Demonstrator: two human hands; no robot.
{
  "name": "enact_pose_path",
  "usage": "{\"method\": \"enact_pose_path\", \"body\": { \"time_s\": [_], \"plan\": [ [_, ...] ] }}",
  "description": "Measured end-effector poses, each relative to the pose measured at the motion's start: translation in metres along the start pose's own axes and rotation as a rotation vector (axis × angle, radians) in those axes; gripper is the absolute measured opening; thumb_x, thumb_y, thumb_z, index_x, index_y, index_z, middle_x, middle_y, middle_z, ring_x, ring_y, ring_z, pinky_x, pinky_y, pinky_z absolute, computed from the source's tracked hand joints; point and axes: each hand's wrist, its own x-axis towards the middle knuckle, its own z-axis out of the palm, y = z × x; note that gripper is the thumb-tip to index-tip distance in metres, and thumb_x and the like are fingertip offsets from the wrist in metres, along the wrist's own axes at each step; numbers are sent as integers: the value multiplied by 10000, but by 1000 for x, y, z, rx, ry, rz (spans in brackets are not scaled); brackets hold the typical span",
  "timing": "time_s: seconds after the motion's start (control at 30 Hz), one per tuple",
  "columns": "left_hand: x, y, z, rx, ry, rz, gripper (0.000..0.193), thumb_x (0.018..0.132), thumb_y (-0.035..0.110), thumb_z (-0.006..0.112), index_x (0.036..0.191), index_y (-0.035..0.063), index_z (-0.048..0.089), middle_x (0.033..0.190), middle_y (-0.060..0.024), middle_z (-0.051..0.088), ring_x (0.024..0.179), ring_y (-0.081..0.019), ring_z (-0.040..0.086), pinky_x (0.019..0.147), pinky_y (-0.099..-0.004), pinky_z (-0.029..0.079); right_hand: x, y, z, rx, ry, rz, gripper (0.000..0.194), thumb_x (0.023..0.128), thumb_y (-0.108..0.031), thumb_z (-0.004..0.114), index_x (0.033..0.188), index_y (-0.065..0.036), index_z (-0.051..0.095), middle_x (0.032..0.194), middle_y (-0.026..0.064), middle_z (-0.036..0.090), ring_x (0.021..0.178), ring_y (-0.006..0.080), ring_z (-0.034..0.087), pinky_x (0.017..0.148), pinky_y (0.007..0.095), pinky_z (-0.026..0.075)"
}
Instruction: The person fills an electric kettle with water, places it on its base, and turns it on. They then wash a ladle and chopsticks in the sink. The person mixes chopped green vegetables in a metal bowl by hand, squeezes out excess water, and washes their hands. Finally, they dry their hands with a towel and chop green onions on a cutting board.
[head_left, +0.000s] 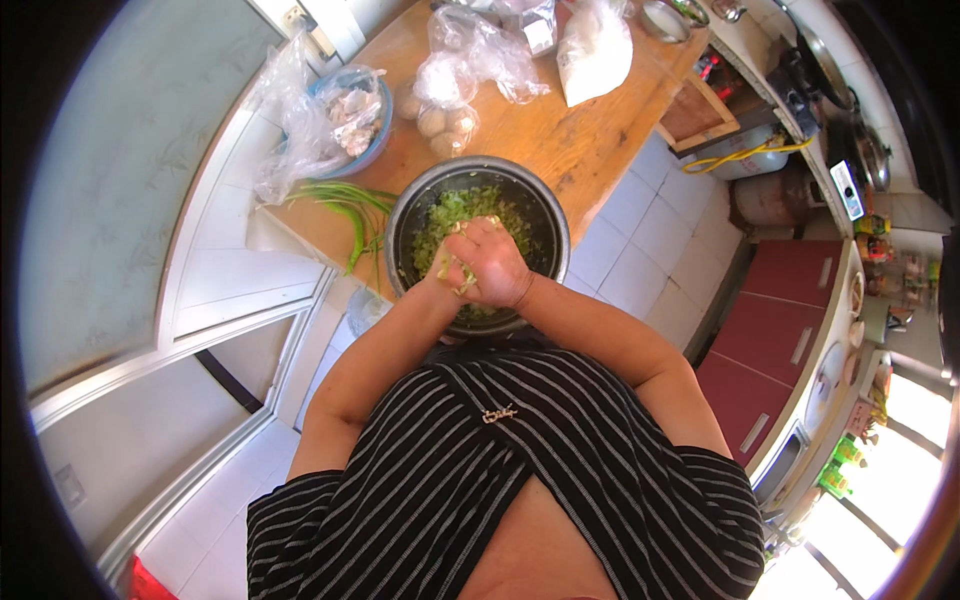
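Over a dark metal pot (562, 240) at the table's near end, my two hands are clasped together. My right hand (496, 259) lies on top, its fingers wrapped over my left hand (442, 279), which is mostly hidden. Bits of pale green chopped vegetable show between the fingers, so both hands are pressed around a clump of it. Below them, a loose heap of chopped vegetable (469, 206) covers much of the pot's bottom, and small pieces cling to the inner wall.
Long green scallions (352, 214) lie left of the pot on the wooden table (517, 135). Behind are a blue basin (386, 124) with bagged contents, round items in clear plastic (448, 127) and a bag of white powder (596, 56). Red cabinets (765, 322) stand at right.
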Motion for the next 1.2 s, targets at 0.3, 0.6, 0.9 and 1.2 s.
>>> {"method": "enact_pose_path", "body": {
  "time_s": [0.3, 0.6, 0.9, 1.2],
  "plan": [
    [-6, -5, 0, -2, 124, 68, 346, 976, 259, 399, 1259, 108, 528, 1253, -98, 577, 1137, -247, 571, 964, -404, 487, -3, 16, 18, 492, 84, 370, 113, 805, -112, 568, 877, -31, 601, 818, 104, 588, 807, 260, 579, 729, 370, 473],
    [-31, 33, 11, 24, -4, -106, 334, 981, 209, 387, 1246, 74, 539, 1266, -96, 584, 1148, -294, 570, 994, -424, 476, 3, 12, -14, 127, -74, 82, 289, 887, -206, 608, 1151, -89, 610, 1160, 102, 576, 1093, 281, 562, 949, 411, 446],
    [-13, -2, 2, -24, -8, -58, 311, 972, 228, 409, 1181, 55, 562, 1140, -117, 611, 1029, -266, 602, 898, -422, 506, -5, 3, -3, -62, -11, -97, 125, 762, -211, 697, 799, -116, 625, 783, 69, 590, 753, 280, 582, 682, 403, 474],
    [-9, -11, 16, -44, 395, 24, 299, 952, 257, 460, 1126, 48, 584, 1035, -124, 642, 899, -271, 637, 795, -420, 537, 8, -2, 16, 288, 68, 388, 179, 850, -246, 660, 774, -86, 632, 729, 98, 614, 637, 286, 588, 581, 362, 468]
  ]
}}
